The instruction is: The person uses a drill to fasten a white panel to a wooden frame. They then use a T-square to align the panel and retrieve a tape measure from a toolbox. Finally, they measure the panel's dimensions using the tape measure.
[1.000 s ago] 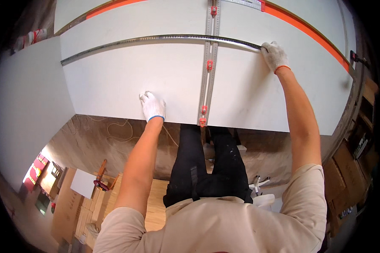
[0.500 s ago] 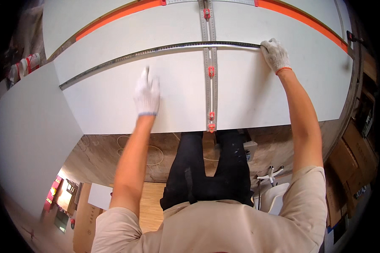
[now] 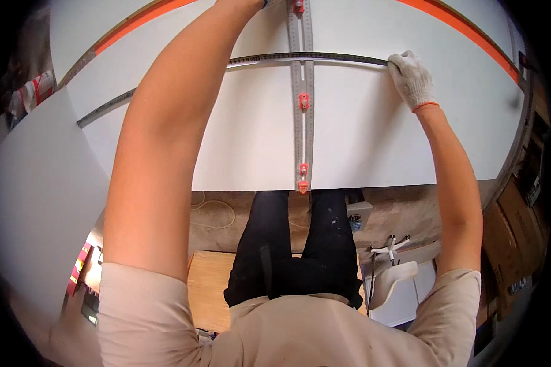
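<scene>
A long steel ruler [image 3: 343, 57] with dark markings lies across a large white board [image 3: 361, 122]. My right hand [image 3: 412, 79], in a white knit glove with an orange cuff, is closed on its right end. Its left end reaches the board's left edge, and my left forearm covers part of its middle. The left arm stretches far forward; only the blue cuff edge shows at the top, so those fingers are out of sight. Under the ruler runs a graduated, slotted metal guide [image 3: 310, 134] with red sliding stops [image 3: 304, 101], pointing toward me.
Orange strips [image 3: 465, 30] run along the board's far side, with another white panel beyond. A white panel [image 3: 37, 183] stands at the left. Cardboard boxes [image 3: 511, 238] lean at the right. Below are a white chair [image 3: 392, 284] and a loose cable [image 3: 217, 213].
My left hand has swung forward over the ruler and mostly past the upper edge. My right hand and the ruler's right end sit slightly farther right; the view has shifted a little.
</scene>
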### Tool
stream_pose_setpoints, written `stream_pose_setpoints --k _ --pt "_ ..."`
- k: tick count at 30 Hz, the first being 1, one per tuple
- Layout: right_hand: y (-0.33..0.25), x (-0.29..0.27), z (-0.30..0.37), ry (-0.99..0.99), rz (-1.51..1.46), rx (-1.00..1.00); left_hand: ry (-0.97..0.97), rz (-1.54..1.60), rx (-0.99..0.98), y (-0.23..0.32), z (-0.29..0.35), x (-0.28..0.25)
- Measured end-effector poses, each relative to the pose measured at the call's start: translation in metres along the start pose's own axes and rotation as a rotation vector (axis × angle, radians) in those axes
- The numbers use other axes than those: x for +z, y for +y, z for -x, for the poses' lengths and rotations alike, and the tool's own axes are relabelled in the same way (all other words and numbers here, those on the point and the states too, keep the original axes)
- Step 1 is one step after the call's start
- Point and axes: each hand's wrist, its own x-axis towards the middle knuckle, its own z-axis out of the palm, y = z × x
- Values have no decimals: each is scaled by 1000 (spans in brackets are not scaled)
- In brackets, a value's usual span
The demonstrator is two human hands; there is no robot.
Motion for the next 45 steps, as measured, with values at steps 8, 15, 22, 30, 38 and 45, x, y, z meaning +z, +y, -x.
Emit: stream_pose_setpoints --k 8,15,22,30,38,45 --pt "-3 -4 0 -15 -26 -13 279 34 92 -12 10 29" --pt "-5 -3 3 -15 -2 -14 522 114 153 -22 7 68" --pt "-2 4 3 30 -40 -24 527 116 162 -26 4 75" --pt "2 4 2 10 -9 -64 543 122 174 -27 2 79" --pt "6 4 2 -16 -17 -47 569 130 203 -29 0 81" --pt "7 4 3 -16 -18 -50 521 160 167 -25 3 78"
